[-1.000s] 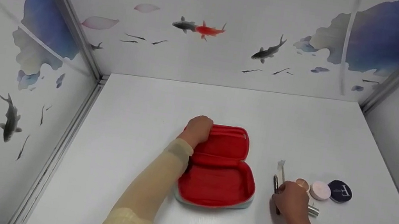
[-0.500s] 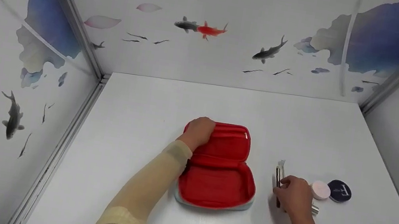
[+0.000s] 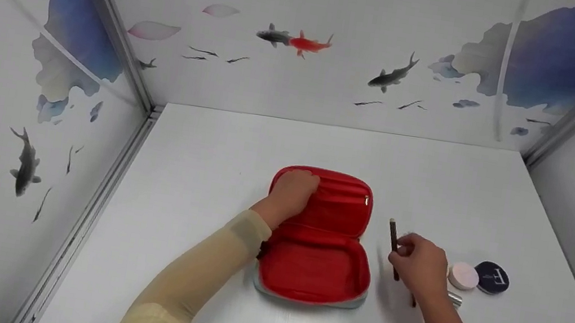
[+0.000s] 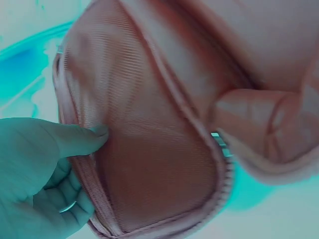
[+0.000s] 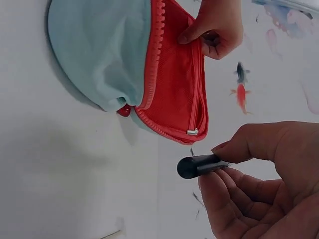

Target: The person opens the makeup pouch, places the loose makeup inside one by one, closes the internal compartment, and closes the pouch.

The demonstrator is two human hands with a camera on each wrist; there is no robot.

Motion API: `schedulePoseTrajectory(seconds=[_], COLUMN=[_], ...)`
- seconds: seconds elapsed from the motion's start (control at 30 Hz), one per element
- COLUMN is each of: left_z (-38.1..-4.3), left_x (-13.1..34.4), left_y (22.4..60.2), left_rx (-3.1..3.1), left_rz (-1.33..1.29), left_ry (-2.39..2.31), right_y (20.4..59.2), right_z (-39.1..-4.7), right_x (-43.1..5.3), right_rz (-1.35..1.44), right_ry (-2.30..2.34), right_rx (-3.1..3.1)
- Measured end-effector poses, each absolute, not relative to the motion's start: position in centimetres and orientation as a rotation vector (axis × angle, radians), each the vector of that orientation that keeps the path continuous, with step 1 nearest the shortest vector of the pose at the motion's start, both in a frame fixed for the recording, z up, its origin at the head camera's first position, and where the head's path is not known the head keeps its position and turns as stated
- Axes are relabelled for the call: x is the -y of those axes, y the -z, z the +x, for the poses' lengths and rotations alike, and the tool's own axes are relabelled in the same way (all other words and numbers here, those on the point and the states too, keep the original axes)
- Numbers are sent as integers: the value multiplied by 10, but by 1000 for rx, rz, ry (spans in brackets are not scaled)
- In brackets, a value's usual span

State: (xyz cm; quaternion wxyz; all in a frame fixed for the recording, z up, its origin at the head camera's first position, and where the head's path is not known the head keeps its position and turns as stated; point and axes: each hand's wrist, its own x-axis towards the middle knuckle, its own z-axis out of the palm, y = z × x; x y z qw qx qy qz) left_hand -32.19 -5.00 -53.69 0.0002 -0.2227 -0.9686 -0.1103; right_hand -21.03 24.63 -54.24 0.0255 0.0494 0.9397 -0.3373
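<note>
An unzipped cosmetic bag [image 3: 314, 271] lies spread on the table, red inside and light blue outside. My left hand [image 3: 291, 196] grips the far left edge of its raised lid, thumb on the inner lining and fingers behind, as the left wrist view shows. To the right of the bag, my right hand [image 3: 423, 264] pinches a slim dark makeup pencil [image 3: 394, 234] between thumb and fingers. The pencil stands nearly upright, its pale tip pointing up and away. In the right wrist view, the rounded dark end of the pencil [image 5: 188, 168] faces the camera.
Right of my right hand sit a pale pink round jar [image 3: 464, 276] and a navy round compact [image 3: 493, 278]. A silver tube [image 3: 454, 299] lies partly hidden by the wrist. Printed white walls enclose the table at the back and both sides.
My right hand has picked the pencil up from among the cosmetics and moved it slightly left and away. My left hand keeps its grip as the lid shifts slightly right.
</note>
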Motion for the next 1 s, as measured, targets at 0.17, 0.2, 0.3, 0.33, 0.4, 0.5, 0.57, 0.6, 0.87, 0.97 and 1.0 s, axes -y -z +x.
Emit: schedulePoseTrajectory(seconds=[0.17, 0.2, 0.3, 0.33, 0.4, 0.5, 0.57, 0.6, 0.87, 0.97, 1.0], left_z=[-311, -310, -308, -308, -307, -305, -303, -302, -292, -288, -287], left_x=[50, 51, 51, 51, 51, 50, 50, 50, 50, 48, 48], left_y=[521, 519, 511, 509, 505, 503, 504, 504, 502, 502, 501], left_rx=[3064, 3070, 3067, 3062, 3049, 3026, 3025, 3024, 3022, 3017, 3015], left_rz=[-746, -759, -794, -801, -821, -839, -835, -832, -823, -829, -836], left_ry=[472, 489, 495, 489, 490, 506, 537, 544, 577, 571, 565], right_y=[531, 529, 525, 524, 523, 522, 522, 521, 518, 514, 513], right_z=[-217, -218, -224, -226, -229, -234, -237, -239, -251, -256, -257], right_x=[-238, -236, -232, -231, -229, -226, -225, -224, -214, -210, -208], right_rz=[119, 111, 79, 66, 31, -40, -70, -80, -175, -204, -212], right_ry=[1094, 1107, 1158, 1176, 1199, 1211, 1213, 1217, 1402, 1424, 1430], right_rx=[-2902, -2903, -2906, -2904, -2919, -2960, -2976, -2980, -2952, -2967, -2967])
